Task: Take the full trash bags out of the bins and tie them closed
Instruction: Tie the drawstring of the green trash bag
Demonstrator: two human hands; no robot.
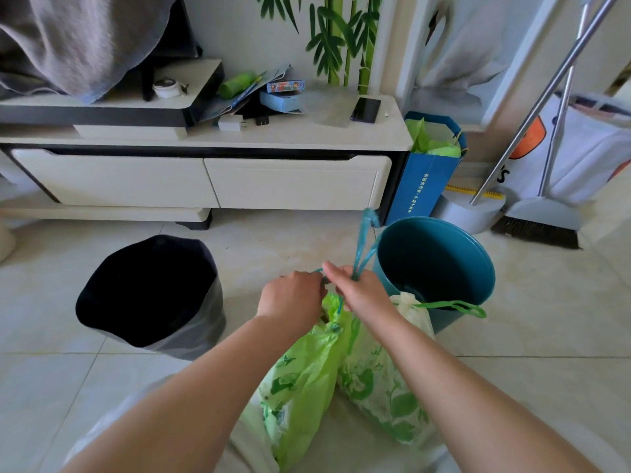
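With your left hand pinching one end of the blue drawstring and your right hand gripping its loop above the green trash bag below both, pull apart evenly to cinch the knot snug.

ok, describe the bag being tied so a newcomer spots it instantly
Find the teal bin on the tiled floor, right of the black-lined bin. In front of it, both hands grip the lime-green bag; its drawstring is blue, unlike the tied white leaf-print bag beside it.

We see thin, crinkled green plastic bags, a smooth teal plastic bin, glossy floor tiles, metal broom handles.
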